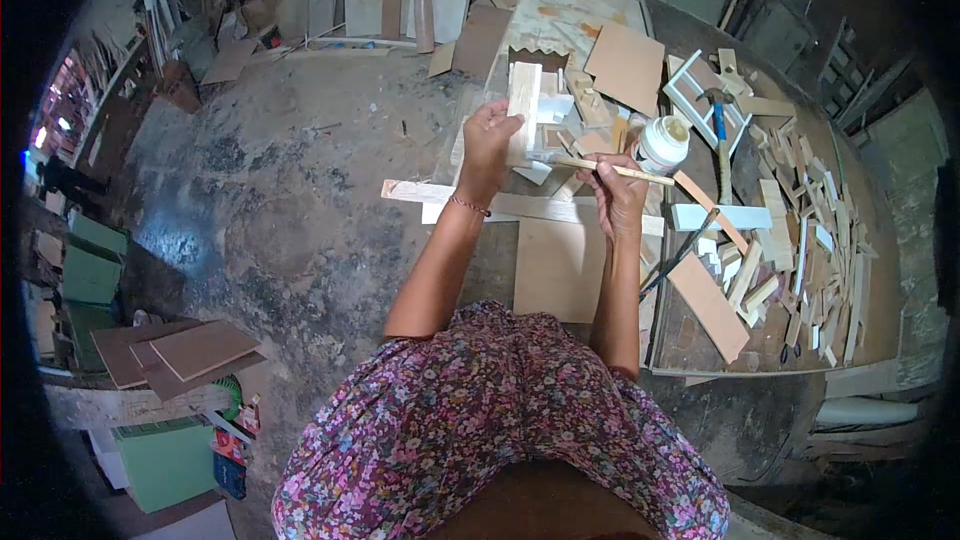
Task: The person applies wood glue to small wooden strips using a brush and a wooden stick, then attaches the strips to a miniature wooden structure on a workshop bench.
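Observation:
My left hand (488,145) is closed on a short pale wooden strip (523,105), holding it upright with the thumb across its face. In my right hand (617,190) is a thin brush (645,175) with a light wooden handle, gripped between thumb and fingers. The brush's tip points left and meets the lower end of the strip in this view. Just beyond my right hand stands an open white jar (663,144) with pale stuff at its mouth. A long wooden board (540,207) lies crosswise beneath both hands.
On the bench at right are a hammer (721,130) with a blue and wooden handle, a small white frame (690,90), a white block (722,218) and a heap of wood offcuts (815,230). Brown panels (205,350) lie at lower left above the stained floor (290,190).

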